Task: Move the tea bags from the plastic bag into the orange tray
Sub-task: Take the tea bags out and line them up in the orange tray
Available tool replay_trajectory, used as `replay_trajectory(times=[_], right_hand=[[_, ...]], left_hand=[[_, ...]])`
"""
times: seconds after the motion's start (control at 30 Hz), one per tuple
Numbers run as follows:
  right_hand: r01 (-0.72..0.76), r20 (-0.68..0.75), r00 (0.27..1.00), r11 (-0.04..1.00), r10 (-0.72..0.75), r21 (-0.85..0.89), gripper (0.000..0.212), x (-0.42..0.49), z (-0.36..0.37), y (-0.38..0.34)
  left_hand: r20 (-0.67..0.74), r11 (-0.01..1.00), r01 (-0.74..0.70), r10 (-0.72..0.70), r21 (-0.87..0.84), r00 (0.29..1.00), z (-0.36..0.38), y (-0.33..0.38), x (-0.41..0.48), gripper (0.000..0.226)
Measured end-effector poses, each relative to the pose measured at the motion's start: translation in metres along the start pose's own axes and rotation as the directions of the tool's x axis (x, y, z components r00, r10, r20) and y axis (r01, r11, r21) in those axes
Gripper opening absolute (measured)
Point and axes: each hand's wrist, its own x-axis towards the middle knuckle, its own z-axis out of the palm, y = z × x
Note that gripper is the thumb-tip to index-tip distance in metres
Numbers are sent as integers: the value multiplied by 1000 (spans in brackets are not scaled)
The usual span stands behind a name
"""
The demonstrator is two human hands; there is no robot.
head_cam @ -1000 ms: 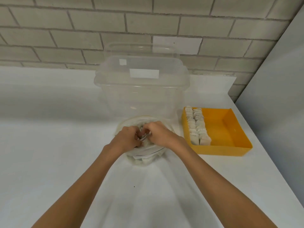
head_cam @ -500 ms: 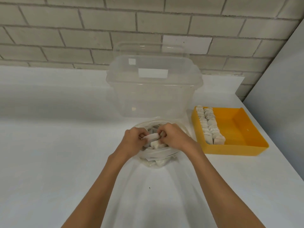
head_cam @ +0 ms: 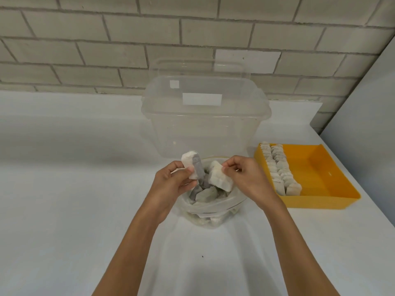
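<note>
Two small stacks of tea bags are now clear of the plastic bag [head_cam: 215,205]: the left stack [head_cam: 189,166] is pinched between the thumb and curled fingers of the left hand [head_cam: 171,185], and the right stack [head_cam: 221,180] is pinched the same way by the right hand [head_cam: 245,178]. Both are held just above the bag's rolled-open mouth. Half a second ago both hands were down in the bag, fingers working among the bags, so the pick is made and the carry is what remains. More loose tea bags [head_cam: 206,194] lie in the bag, and others show through its side lower down, so the job looks far from over. To the right, near the bag, the orange tray [head_cam: 320,174] holds two tidy rows of tea bags [head_cam: 277,169] along its left wall, with the rest of its floor bare. Behind the bag stands a clear plastic storage box [head_cam: 205,124], all on a white table [head_cam: 74,189] against a brick wall [head_cam: 106,39].
</note>
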Motion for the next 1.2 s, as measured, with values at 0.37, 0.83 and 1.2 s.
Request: replay_trajectory(times=[0.37,0.83,1.2], right_hand=[[-142,46,990,946,134,293,5,-11,-5,-6],[-162,150,984,851,99,500,14,-18,-16,-16],[-92,84,994,916,64,390,18,-18,-38,-17]], left_hand=[[-83,996,-59,54,-60,995,-1,-7,2,8],[-85,982,-144,154,119,984,11,-10,2,14],[4,992,-123,123,28,992,36,2,5,12]])
